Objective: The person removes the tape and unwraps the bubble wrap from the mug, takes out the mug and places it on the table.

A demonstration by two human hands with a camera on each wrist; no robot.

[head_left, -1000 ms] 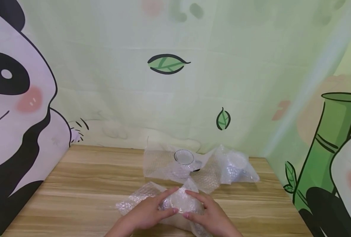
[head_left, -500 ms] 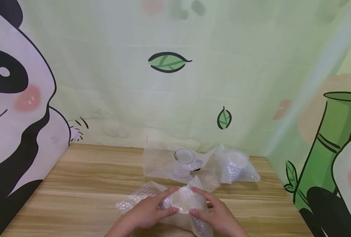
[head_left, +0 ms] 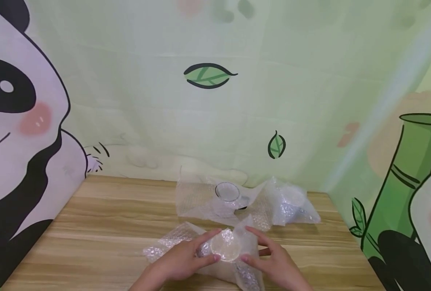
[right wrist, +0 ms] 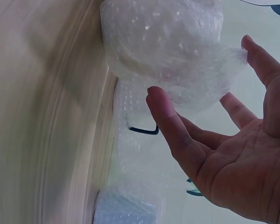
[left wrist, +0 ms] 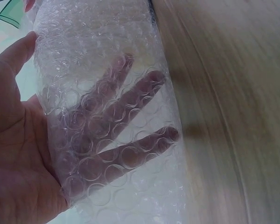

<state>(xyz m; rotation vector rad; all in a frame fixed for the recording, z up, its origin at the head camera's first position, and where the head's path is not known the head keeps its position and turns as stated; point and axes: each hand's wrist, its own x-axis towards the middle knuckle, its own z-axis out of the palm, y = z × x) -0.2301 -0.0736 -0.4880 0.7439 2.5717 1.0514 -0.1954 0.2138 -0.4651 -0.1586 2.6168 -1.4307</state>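
A bubble-wrapped bundle [head_left: 225, 246] with a pale, round top lies near the front of the table. My left hand [head_left: 180, 258] holds its left side, thumb in front and index finger at the far edge; in the left wrist view several fingers [left wrist: 135, 102] show straight through the bubble wrap [left wrist: 116, 186]. On the right side, my right hand [head_left: 271, 258] has its fingers spread, with index fingertip and thumb at a raised flap of wrap [head_left: 249, 238]. The right wrist view shows its palm [right wrist: 242, 163] away from the bundle. What is inside is hidden by the wrap.
Behind the hands, a white cup [head_left: 227, 192] with a dark rim sits on a sheet of bubble wrap [head_left: 193, 202]. To its right lies another wrapped bundle [head_left: 291, 204], bluish inside. A printed panda curtain [head_left: 146, 101] hangs at the back edge of the wooden table [head_left: 102, 226].
My right hand has moved to the right, and the flap of bubble wrap has shifted rightward with it, uncovering more of the pale round top. The left hand has stayed in place.
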